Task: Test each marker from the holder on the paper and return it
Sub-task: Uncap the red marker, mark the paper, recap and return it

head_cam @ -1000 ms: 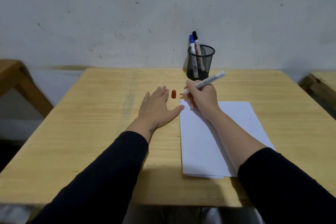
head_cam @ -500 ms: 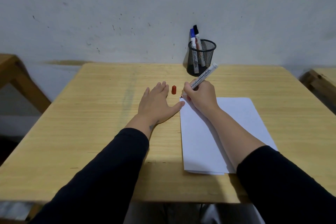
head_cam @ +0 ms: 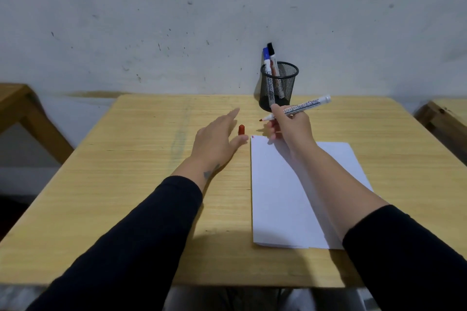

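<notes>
Of the hands, right (head_cam: 290,125) grips the uncapped marker (head_cam: 299,108) (tip clear of paper (head_cam: 290,189)); left (head_cam: 214,139) spread, empty.

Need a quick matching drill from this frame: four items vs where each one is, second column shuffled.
1. red cap
2. uncapped marker
3. blue-capped marker
4. paper

A. standing in the mesh holder
B. flat on the table, under the right forearm
C. held in the right hand
D. upright on the table by the left hand

Pairs: 1-D, 2-C, 3-A, 4-B
</notes>
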The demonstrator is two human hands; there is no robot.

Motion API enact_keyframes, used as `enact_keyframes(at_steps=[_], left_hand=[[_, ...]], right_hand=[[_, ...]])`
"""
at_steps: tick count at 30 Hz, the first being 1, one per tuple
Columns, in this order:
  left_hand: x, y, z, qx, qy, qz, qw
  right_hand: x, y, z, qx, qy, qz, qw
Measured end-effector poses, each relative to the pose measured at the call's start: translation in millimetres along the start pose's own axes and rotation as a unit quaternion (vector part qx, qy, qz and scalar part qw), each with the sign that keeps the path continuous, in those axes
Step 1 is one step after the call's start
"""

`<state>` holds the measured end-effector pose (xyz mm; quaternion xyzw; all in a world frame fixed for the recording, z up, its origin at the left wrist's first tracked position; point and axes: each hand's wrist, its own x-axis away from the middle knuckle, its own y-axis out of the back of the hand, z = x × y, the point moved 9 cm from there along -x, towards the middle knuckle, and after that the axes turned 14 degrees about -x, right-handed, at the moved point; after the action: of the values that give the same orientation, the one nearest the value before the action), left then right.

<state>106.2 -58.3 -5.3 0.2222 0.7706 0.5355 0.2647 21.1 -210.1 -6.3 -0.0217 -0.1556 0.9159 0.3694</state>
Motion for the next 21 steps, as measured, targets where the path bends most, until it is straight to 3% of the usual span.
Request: enact_keyframes(at_steps=[3,7,8,10,12,14,17,21], left_hand=[[-7,19,-14,-0.046,-0.069,-0.055,0.995],[-18,8,-20,-0.086,-0.09,0.013,0.992],[-21,10,-19,-0.055,-0.076,0.009,0.996],[-24,20,-12,0.121,0.001,-0.026,0.992],[-25,28,-10,0.349,0.072,-0.04,0.933],[-29,32,-15,0.472,0.084,-0.035,0.877],[-33,39,-21,0.522,0.071,-0.038,0.849],[-34,45,-34,0.541,0.048,-0.031,0.839]], right_hand=[[-3,4,15,0.026,-0.008,0.011,1.0],[-8,15,17,-0.033,-0.032,0.002,0.999],[-7,18,16,-0.059,-0.038,-0.001,0.998],[-4,17,20,-0.12,-0.048,0.002,0.992],[-2,9,30,-0.173,-0.042,0.026,0.984],[-1,1,41,-0.193,-0.028,0.052,0.979],[1,-5,54,-0.203,-0.014,0.068,0.977],[4,-10,60,-0.206,-0.005,0.082,0.975]])
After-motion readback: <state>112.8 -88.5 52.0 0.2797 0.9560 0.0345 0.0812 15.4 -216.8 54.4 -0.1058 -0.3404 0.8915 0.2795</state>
